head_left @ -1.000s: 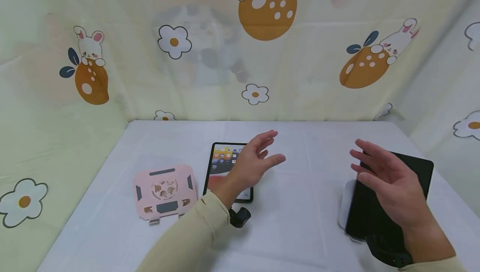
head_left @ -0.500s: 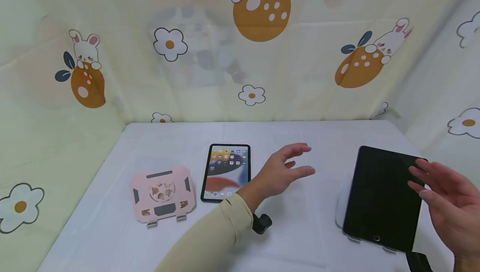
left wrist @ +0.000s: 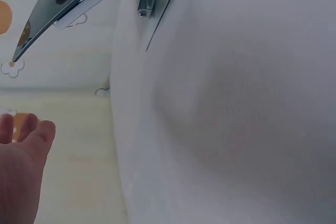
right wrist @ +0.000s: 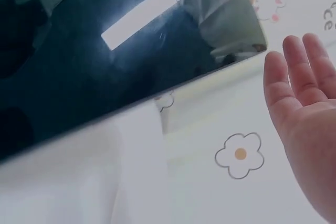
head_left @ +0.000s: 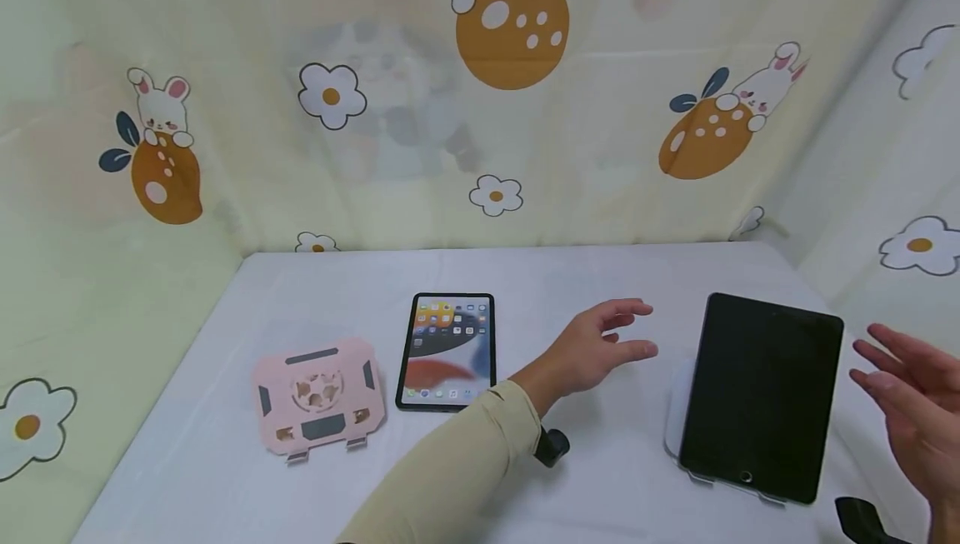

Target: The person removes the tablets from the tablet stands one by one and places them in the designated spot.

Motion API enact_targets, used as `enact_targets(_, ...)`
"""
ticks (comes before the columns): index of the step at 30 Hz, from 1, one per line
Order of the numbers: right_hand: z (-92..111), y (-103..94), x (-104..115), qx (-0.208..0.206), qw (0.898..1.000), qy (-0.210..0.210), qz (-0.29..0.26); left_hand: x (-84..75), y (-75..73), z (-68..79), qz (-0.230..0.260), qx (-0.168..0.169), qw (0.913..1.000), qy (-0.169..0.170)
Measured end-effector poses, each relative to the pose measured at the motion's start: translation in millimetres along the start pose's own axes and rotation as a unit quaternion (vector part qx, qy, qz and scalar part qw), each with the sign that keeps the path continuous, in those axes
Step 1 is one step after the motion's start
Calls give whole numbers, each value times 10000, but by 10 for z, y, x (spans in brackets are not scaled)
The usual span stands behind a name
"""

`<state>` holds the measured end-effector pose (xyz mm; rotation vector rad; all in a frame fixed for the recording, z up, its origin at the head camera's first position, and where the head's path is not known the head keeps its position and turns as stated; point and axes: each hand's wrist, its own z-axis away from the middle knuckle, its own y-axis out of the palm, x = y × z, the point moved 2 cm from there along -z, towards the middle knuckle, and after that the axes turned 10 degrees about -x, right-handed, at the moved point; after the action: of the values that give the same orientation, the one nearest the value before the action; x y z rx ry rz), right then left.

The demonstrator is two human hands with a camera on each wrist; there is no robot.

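On the L side of the counter point(head_left: 187, 477) sits a pink stand point(head_left: 322, 412), its small lips toward the person, prob. turned that way for use from the front. Just R of it, apart, a lit tablet point(head_left: 447, 352) shows its home screen, right way up for the person, prob. for easy reading. Further R, the L hand point(head_left: 592, 352) hovers btwn the two tablets, fingers loosely spread, thumb well off them, holding nothing. Then the black tablet point(head_left: 761, 398), far R, leans on a white stand point(head_left: 678, 411), bottom edge at its lips point(head_left: 772, 499); those prob. stop it sliding, so no hand has to prop it. The R hand point(head_left: 918, 402) is just beside its R edge, fingers a bit parted, pinching nothing.

L wrist cam gives the side-on look: black tablet tilted up, w/ a hinge-like bracket point(left wrist: 146, 3) underneath that the head view hides. R wrist cam adds a bright rectangular glare point(right wrist: 139, 19) on the dark screen; there a fingertip seems to meet the corner, but head view shows a gap.
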<state>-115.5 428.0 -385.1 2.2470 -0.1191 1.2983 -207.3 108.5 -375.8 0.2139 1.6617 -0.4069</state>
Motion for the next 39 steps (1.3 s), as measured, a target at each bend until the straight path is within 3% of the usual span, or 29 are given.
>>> enact_targets(6, -51, -65, -43, 408, 9987, 76, 302, 17, 145, -72, 84, 120, 9998, -123)
enact_targets(10, -57, -62, -59, 406, 9984, 245, 317, 15, 224, -101, 41, 177, 9995, -273)
enact_targets(18, -87, -105, -145, 303, 9919, 946, 795, -1, 393, -159, 97, 280, 9979, -567)
enact_targets(24, -36, -176, -222, 496, 9860, 1336, 863, 17, 533, -177, 306, 321, 9962, -743)
enact_targets(32, -55, -191, -270, 746, 9812, 1537, 897, 6, 611, -180, 398, 538, 9955, -671)
enact_targets(39, -97, -215, -308, 911, 9759, 1651, 1103, -18, 606, -206, 365, 481, 9956, -710)
